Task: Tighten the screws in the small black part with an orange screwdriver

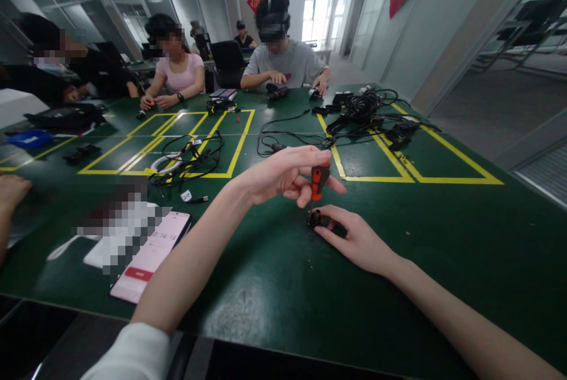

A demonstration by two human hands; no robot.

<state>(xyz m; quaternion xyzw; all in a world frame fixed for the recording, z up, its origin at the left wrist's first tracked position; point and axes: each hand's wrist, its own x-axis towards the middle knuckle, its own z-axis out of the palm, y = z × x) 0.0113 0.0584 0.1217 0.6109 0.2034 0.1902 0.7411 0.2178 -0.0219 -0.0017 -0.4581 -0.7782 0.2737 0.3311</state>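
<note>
My left hand (292,176) is closed on the red and black handle of a small screwdriver (318,176), its forefinger or thumb lying over the top end. The screwdriver stands nearly upright, with its shaft pointing down at a small round black part (313,221) on the green table. Whether the tip touches the part cannot be made out. From the right, my right hand (349,235) pinches this black part between thumb and fingers and keeps it against the tabletop. Some of the part is hidden behind those fingers.
A lit phone (153,256) lies on the green table (252,285) at left. Black cables (195,158) lie beyond it, with a larger cable heap (361,111) at far right. Yellow tape (241,143) marks the tabletop. Several people sit across; a co-worker's hand (13,191) shows at left.
</note>
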